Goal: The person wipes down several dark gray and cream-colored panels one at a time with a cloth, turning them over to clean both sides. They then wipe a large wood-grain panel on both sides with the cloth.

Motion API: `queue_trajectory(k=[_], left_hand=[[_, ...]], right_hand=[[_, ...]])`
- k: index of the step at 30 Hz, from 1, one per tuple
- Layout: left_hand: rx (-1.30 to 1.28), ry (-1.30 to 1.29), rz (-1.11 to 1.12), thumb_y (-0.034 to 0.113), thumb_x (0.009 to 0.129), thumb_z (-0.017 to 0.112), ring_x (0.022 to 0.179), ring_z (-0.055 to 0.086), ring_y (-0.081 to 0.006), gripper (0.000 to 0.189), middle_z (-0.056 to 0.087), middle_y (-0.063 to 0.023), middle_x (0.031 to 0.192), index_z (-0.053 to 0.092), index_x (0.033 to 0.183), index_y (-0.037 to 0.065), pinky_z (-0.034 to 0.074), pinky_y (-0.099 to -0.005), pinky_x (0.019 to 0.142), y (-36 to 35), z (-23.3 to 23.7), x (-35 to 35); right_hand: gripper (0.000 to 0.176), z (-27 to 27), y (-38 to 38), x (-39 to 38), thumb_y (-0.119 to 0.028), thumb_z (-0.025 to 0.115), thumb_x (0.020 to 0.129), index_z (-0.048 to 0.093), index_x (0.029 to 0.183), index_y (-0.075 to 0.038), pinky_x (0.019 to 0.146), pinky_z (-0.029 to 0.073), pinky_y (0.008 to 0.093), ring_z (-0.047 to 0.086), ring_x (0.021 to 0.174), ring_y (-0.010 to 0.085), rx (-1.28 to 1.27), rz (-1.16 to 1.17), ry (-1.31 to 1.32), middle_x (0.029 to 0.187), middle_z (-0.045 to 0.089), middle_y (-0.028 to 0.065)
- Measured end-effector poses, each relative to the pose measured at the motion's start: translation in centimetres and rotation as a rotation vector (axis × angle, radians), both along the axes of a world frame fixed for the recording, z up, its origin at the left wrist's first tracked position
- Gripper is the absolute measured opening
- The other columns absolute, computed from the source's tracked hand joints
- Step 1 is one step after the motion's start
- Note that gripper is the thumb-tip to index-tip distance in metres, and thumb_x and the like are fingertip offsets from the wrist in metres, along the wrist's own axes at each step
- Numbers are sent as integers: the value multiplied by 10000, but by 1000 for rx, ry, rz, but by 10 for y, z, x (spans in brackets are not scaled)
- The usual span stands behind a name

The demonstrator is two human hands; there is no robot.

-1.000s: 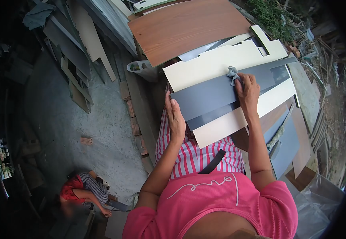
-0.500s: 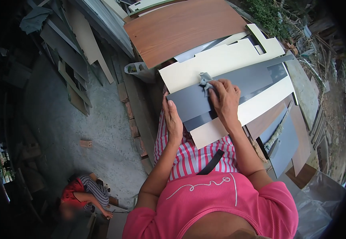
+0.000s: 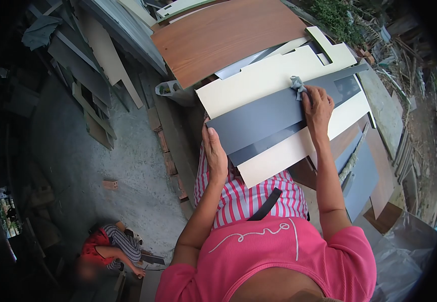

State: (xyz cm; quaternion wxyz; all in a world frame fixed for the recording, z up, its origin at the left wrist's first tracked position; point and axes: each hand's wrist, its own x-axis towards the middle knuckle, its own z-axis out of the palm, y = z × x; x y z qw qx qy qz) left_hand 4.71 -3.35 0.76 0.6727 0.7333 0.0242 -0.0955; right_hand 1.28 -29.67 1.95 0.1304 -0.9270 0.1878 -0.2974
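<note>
A long dark grey panel (image 3: 258, 113) lies over cream boards (image 3: 258, 75). My right hand (image 3: 319, 108) grips a crumpled pale blue-grey cloth (image 3: 297, 86) against the panel's surface, right of its middle. At the panel's left end rests my left hand (image 3: 216, 153), its palm along the edge and its fingers partly hidden at the panel's corner. The thumb shows on the near side, so this hand holds the panel.
Beyond the cream boards lies a brown wood-grain board (image 3: 228, 38). A white bag (image 3: 170, 89) stands left of the stack. Other panels lean at the upper left. Another person (image 3: 110, 246) bends down at the lower left. A grey-blue board (image 3: 362, 176) lies at right.
My right hand has slid right along the grey panel with the cloth. My left hand stays at the left end. The other person's arm has shifted slightly.
</note>
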Motion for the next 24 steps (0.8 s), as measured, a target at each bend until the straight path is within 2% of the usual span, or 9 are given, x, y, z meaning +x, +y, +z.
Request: queue_trajectory(k=[3,6,15,18,21,24], left_hand=[[-20,-24,1,499,973,260,1183,441,-289,654,445,-210,1280,365,1313,-50,335,-336,993,-2,1,0],[-25,-43,28,495,974,265,1174,446,-281,647,449,-206,1275,368,1310,-48,337,-333,989,-2,-5,1],[-40,-45,0,463,983,270,1154,453,-270,604,461,-187,1255,385,1296,-41,346,-334,975,1,-10,3],[-80,-114,-18,448,984,287,1171,463,-296,606,443,-220,1285,326,1351,-33,370,-357,966,2,-16,5],[-58,-129,-15,448,983,292,1157,476,-305,604,460,-227,1267,333,1347,-32,382,-364,953,3,-17,5],[-49,-137,-12,457,979,294,1157,476,-313,613,464,-228,1263,336,1345,-32,384,-368,952,3,-16,5]], right_hand=[[213,-12,-64,3,-226,563,880,608,1059,-120,940,328,399,550,1007,209,-40,-190,13,1027,598,60],[228,-19,-100,7,-245,548,885,601,1071,-124,936,328,405,534,1043,213,-57,-259,33,1044,596,60],[241,-24,-103,9,-257,537,882,597,1070,-118,925,333,418,518,1077,213,-45,-321,24,1070,589,67],[243,-23,-101,10,-254,540,881,596,1076,-120,929,327,420,522,1074,211,-35,-313,13,1071,589,66],[234,-20,-97,10,-252,547,877,609,1057,-116,897,365,401,534,1055,222,-55,-331,4,1065,589,80],[236,-21,-96,11,-245,549,877,621,1049,-100,870,405,381,540,1039,261,62,-335,1,1067,579,116]])
